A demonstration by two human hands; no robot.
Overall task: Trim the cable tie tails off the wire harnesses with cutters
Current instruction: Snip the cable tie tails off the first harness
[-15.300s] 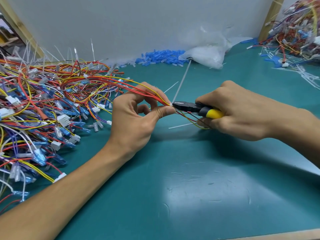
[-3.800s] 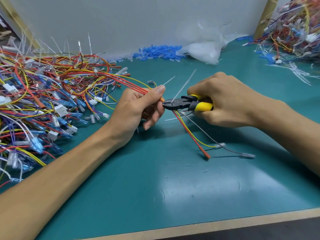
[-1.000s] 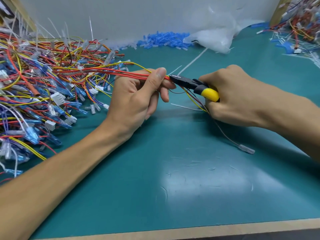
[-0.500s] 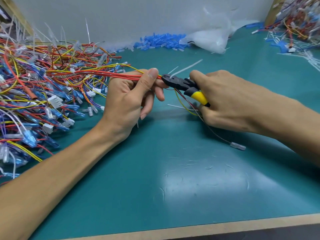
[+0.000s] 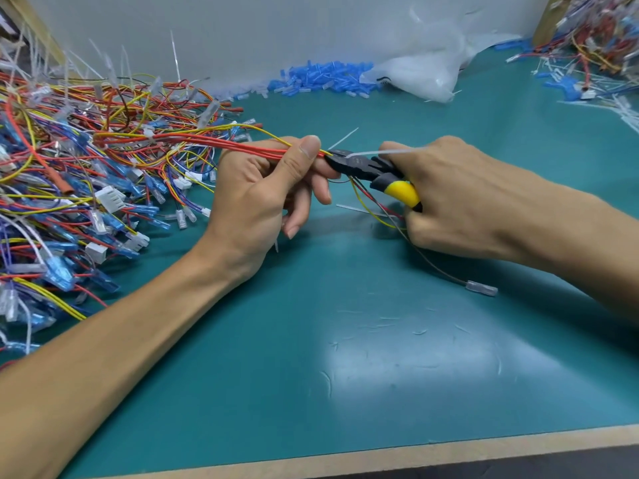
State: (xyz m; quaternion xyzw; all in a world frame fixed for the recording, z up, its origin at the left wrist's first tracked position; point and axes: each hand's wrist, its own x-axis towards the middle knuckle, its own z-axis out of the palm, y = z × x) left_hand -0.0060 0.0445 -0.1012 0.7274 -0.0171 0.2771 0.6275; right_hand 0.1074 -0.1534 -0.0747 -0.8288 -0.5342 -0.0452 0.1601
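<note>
My left hand (image 5: 262, 198) pinches a bundle of red and yellow harness wires (image 5: 221, 145) between thumb and fingers, above the green mat. My right hand (image 5: 460, 198) grips black cutters with yellow handles (image 5: 377, 174). The cutter jaws sit at the bundle, right beside my left thumb tip. A white cable tie tail (image 5: 383, 153) lies across the top of the cutters, slanting to the right over my right hand. Loose wire ends hang below the cutters, one ending in a clear terminal sleeve (image 5: 481, 288) on the mat.
A big heap of wire harnesses (image 5: 69, 188) with upright tie tails fills the left side. Blue terminal sleeves (image 5: 321, 79) and a clear plastic bag (image 5: 425, 74) lie by the back wall. Another harness pile (image 5: 594, 39) sits at the far right. Cut tails (image 5: 359, 210) lie on the mat.
The white tie tail has swung from pointing up and away to lying flat across the cutters over my right hand. Both hands stay close together at the bundle.
</note>
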